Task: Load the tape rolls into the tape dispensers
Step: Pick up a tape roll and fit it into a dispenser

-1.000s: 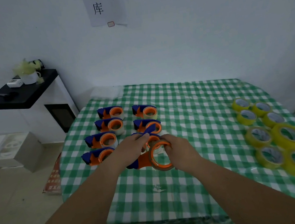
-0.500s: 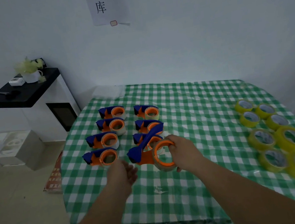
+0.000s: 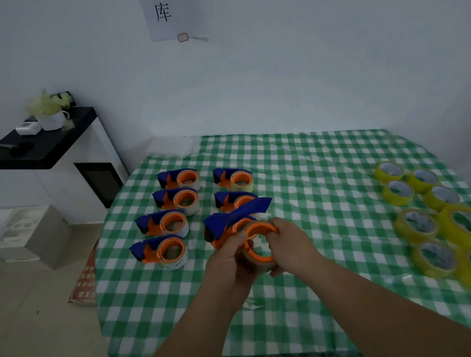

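Observation:
Both my hands hold one orange and blue tape dispenser (image 3: 235, 219) above the green checked table (image 3: 312, 173). My left hand (image 3: 229, 262) grips its orange body from the left and below. My right hand (image 3: 290, 243) curls round the orange ring with the clear tape roll (image 3: 258, 255) on it. The dispenser's blue flap points up and to the right. Several other dispensers (image 3: 163, 223) with rolls in them lie in two rows on the table's left part. Several yellow tape rolls (image 3: 445, 218) lie flat along the right side.
A black-topped white cabinet (image 3: 42, 145) with a white cup and small items stands left of the table. Grey boxes (image 3: 24, 235) sit on the floor below it. A paper sheet (image 3: 174, 8) hangs on the wall behind. The table's front edge is near my forearms.
My left hand, which had let go and dropped toward the table's front, has come back up and taken hold of the dispenser's body. The dispenser has tilted a little in my hands.

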